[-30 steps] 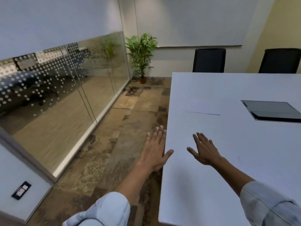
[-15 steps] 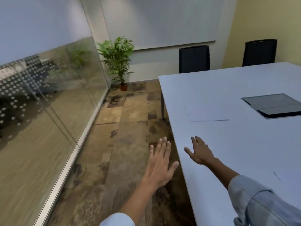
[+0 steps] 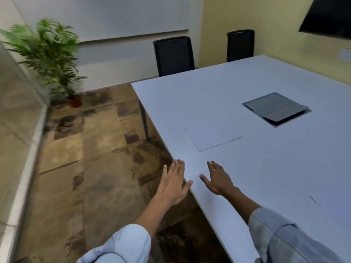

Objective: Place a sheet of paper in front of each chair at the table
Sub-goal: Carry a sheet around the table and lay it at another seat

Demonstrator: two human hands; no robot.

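Two chairs point(image 3: 174, 55) beyond table point(image 3: 218, 95)

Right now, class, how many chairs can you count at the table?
2. One chair stands at the table's far edge near its left corner; the other chair stands further right along that edge. Others may be out of view.

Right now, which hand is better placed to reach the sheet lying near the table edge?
Probably the right hand: it is already over the table, open, nearest the sheet. The left hand hangs at the table's edge, mostly over the floor.
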